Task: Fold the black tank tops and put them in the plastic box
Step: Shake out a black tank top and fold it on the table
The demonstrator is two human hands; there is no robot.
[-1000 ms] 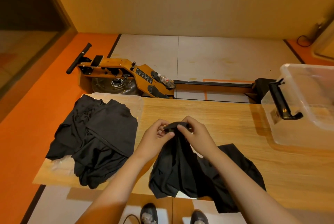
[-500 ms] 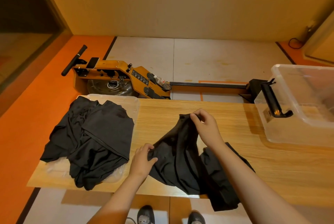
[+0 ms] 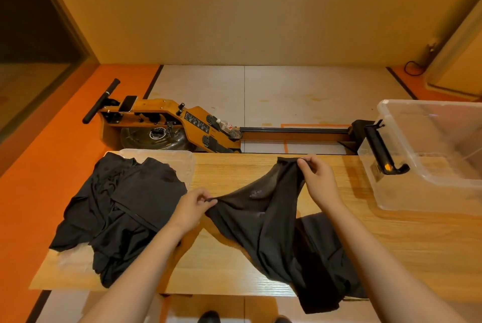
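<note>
A black tank top [image 3: 271, 221] hangs stretched over the middle of the wooden table [image 3: 404, 249]. My left hand [image 3: 191, 209] pinches one edge of it at the lower left. My right hand [image 3: 317, 179] pinches another edge higher up and further right. The rest of the garment trails down over the table's front edge. A heap of more black tank tops [image 3: 125, 210] lies at the left on a clear plastic lid [image 3: 167, 158]. The clear plastic box [image 3: 427, 155] with a black handle stands at the right end of the table.
An orange rowing machine [image 3: 172, 127] lies on the floor beyond the table, its rail running right. The floor is orange at the left and pale in the middle. My shoes [image 3: 208, 317] show below the table's front edge.
My hands, first together on one bunched spot of the tank top, have pulled apart: the left went down and left, the right up and right, spreading the fabric between them.
</note>
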